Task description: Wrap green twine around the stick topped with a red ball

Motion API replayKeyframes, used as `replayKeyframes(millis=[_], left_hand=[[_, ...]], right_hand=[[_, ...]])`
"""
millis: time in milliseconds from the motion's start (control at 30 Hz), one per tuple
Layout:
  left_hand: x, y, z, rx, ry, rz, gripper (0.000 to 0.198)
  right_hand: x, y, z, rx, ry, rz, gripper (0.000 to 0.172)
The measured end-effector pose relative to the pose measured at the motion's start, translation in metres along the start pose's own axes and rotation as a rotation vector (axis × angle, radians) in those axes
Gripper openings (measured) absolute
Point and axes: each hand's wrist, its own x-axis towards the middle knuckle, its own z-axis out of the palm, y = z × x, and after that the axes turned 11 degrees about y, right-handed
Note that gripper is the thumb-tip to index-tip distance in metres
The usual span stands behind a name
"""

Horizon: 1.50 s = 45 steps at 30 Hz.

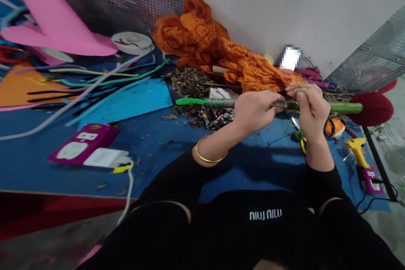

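A long, thin wrapped stick (221,103) lies level across both hands above the blue table (190,156). A bright green loop forms its left end, and dark, thread-like wrapping covers part of its length. Its right end is a thicker green section, in front of a dark red rounded thing (375,109); whether they touch I cannot tell. My left hand (255,109) is closed around the wrapped middle. To its right, my right hand (311,107) pinches the stick with fingers and thumb. Scissors (303,145) with yellow handles are partly hidden by my right wrist.
Dried plant bits (191,84) and crumpled orange cloth (202,38) lie behind the stick. A yellow glue gun (359,149) stands at right. On the left are a purple power strip (106,133) with a white plug, coloured pipe cleaners (107,74) and pink sheet (57,8).
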Motion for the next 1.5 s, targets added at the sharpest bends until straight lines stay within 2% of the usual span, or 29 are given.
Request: replayKeyframes(millis=[233,400,600,767,900,1033,1133,1200,1333,1400,1500], left_hand=[[-0.004,-0.009,0.007,0.103,0.066,0.286,0.033],[-0.004,-0.013,0.01,0.19,0.096,0.437,0.036],[-0.003,-0.015,0.011,0.199,0.111,0.487,0.039],[-0.003,-0.014,0.011,0.223,0.128,0.537,0.037],[-0.002,-0.015,0.009,0.241,0.115,0.494,0.038],[0.002,-0.024,0.0,0.216,0.142,0.411,0.035],[0.007,-0.032,-0.011,0.177,0.159,0.321,0.033],[0.01,-0.037,-0.02,0.155,0.16,0.263,0.034],[0.016,-0.049,-0.035,0.134,0.147,0.196,0.033],[0.017,-0.055,-0.042,0.131,0.133,0.184,0.031],[0.019,-0.065,-0.051,0.111,0.111,0.19,0.031]], right_hand=[[0.0,0.008,-0.001,-0.212,-0.04,0.093,0.036],[0.0,0.009,-0.002,-0.269,-0.099,0.121,0.041],[-0.001,0.009,-0.002,-0.275,-0.112,0.148,0.042],[-0.002,0.011,0.002,-0.27,-0.108,0.153,0.037],[0.003,0.007,-0.001,-0.043,-0.087,0.263,0.031],[0.018,-0.002,-0.028,0.242,0.026,0.432,0.028],[0.029,-0.001,-0.064,0.401,0.103,0.617,0.027],[0.035,0.009,-0.089,0.438,0.116,0.702,0.029],[0.04,0.048,-0.125,0.25,0.294,0.601,0.041],[0.039,0.064,-0.132,0.113,0.377,0.603,0.043],[0.037,0.073,-0.13,-0.075,0.372,0.638,0.033]])
